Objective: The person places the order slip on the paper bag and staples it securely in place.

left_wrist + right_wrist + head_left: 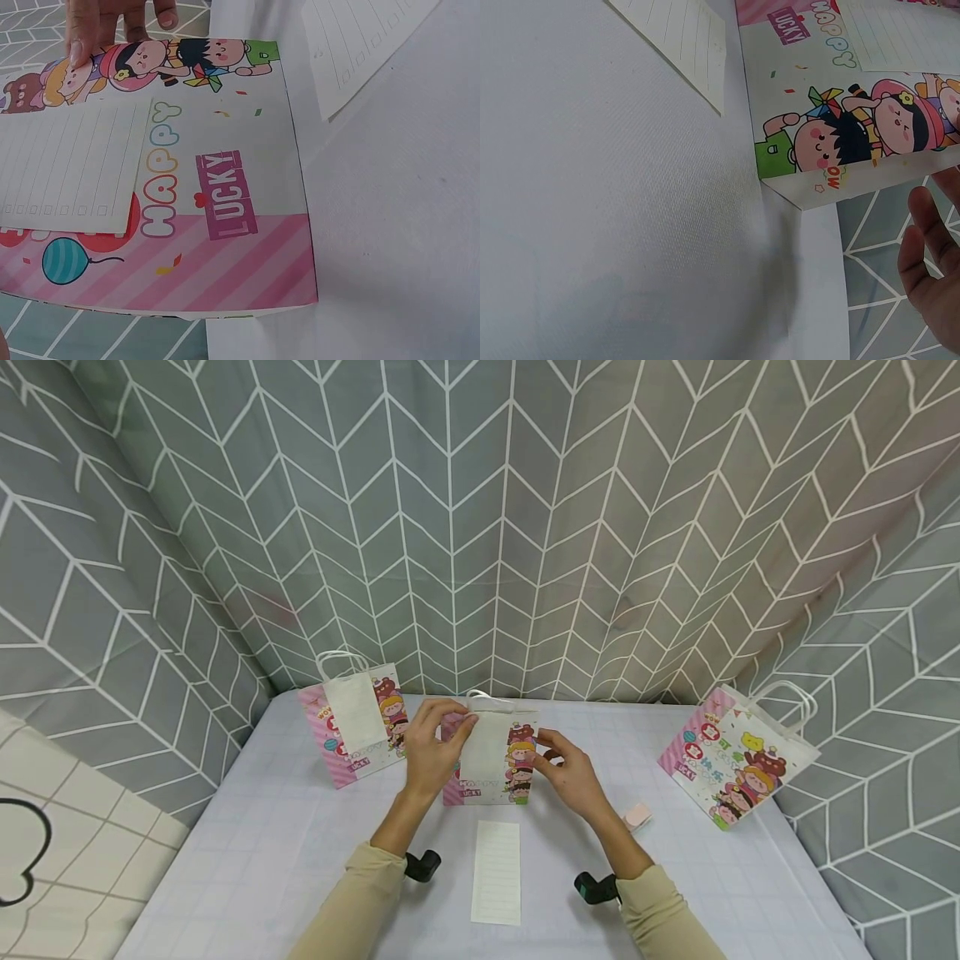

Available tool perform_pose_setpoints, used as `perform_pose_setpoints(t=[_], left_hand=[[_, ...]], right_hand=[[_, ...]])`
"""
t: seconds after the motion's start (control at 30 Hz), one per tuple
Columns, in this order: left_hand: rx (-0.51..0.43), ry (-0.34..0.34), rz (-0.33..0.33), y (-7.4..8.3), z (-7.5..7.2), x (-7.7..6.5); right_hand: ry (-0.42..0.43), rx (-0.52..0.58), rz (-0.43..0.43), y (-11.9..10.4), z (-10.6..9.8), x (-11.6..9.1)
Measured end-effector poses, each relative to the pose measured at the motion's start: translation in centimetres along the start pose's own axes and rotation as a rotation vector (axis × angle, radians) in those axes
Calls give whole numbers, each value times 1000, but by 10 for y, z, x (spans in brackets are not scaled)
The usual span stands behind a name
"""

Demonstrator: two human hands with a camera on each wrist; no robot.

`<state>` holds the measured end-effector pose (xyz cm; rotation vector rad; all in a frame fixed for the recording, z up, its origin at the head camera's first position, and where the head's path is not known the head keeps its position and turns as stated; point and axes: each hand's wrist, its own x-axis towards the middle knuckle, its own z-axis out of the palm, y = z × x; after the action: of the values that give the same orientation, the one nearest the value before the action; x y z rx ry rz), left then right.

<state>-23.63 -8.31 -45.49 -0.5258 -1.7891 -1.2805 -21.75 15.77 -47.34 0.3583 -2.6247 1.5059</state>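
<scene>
A gift bag (521, 764) with cartoon figures and pink stripes stands upright at the middle of the table, its white handles folded at the top. A lined paper sheet (71, 165) lies flat against its front. At the bag's upper left, my left hand (432, 745) pinches the top edge, with the thumb over the top of the sheet. My right hand (567, 772) holds the bag's right side, its thumb on the printed front. In the right wrist view, the lower fingers (922, 247) of that hand are bent beside the bag.
Another lined sheet (496, 872) lies in front of the bag. To the left stands a similar bag (345, 768) with a sheet (356, 712) on its front. A third bag (738, 756) leans at the right. A small pink block (637, 817) lies by the right forearm.
</scene>
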Motion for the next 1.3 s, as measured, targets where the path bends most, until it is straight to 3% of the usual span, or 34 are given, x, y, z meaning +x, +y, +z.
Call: perform_pose_setpoints(t=[0.5,0.63,0.7,0.77,0.9,0.93,1.1,1.3], left_hand=[[24,13,-35,0,3,-2],[7,2,-74,11,2,2],[-4,-12,-106,24,0,6],[-26,-42,-148,25,-2,6],[-23,-111,-213,10,-2,1],[-19,-126,-219,3,-1,0],[3,-172,-217,3,0,0],[-23,-230,-223,7,4,1]], right_hand=[[7,4,18,-1,3,-1],[6,5,38,-1,3,-2],[6,9,44,-1,3,-2],[8,10,45,-1,3,-2],[16,18,42,-2,4,-3],[18,17,42,-2,4,-2],[25,-5,36,-5,2,-2],[99,25,-22,-16,-1,3]])
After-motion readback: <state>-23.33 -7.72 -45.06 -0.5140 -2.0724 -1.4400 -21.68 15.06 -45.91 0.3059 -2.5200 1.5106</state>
